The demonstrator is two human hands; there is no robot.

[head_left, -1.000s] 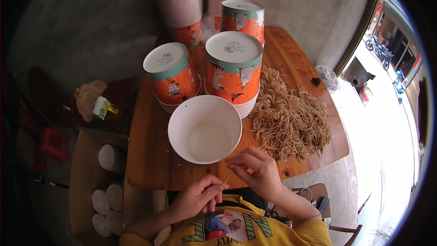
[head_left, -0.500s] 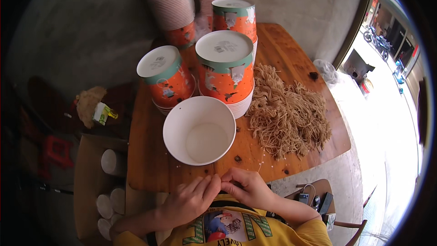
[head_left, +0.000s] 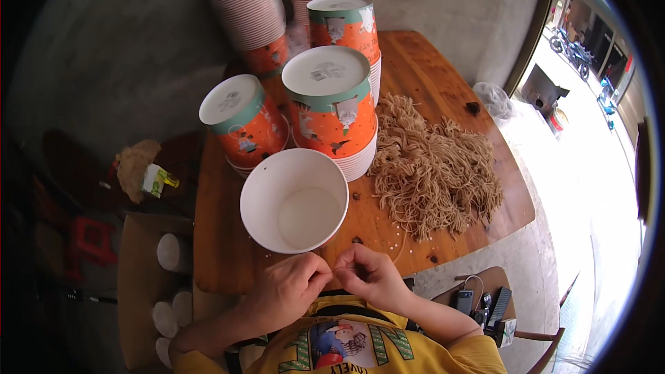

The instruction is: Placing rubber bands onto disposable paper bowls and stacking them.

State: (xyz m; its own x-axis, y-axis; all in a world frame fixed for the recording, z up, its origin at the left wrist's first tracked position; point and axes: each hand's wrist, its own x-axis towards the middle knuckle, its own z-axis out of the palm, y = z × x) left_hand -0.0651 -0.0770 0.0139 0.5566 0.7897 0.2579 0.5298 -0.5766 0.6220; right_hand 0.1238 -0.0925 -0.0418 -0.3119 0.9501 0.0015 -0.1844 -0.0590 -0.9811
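Just past the table's front edge, my left hand [head_left: 294,285] and my right hand [head_left: 374,280] meet with fingers pinched. A thin strand of cord shows between the fingertips, one end in each pinch; the tips partly hide it. More of the tan cord [head_left: 400,239] runs beside my right hand toward a loose heap of tan cords [head_left: 440,166] on the table's right. Ahead of my hands stands a white paper bucket [head_left: 294,201], mouth up, with a small dark hole near its rim. Neither hand touches the bucket.
Upside-down stacks of orange-and-green paper buckets [head_left: 329,107] stand behind on the wooden table [head_left: 228,249]. Taller stacks [head_left: 249,7] lean near the wall. At lower left a cardboard box [head_left: 135,284] holds white cylinders. A chair [head_left: 495,280] at right carries small devices.
My left hand has turned, its back now more upward, and the fingertips have drawn slightly apart with the strand visible between them. The view has shifted a little.
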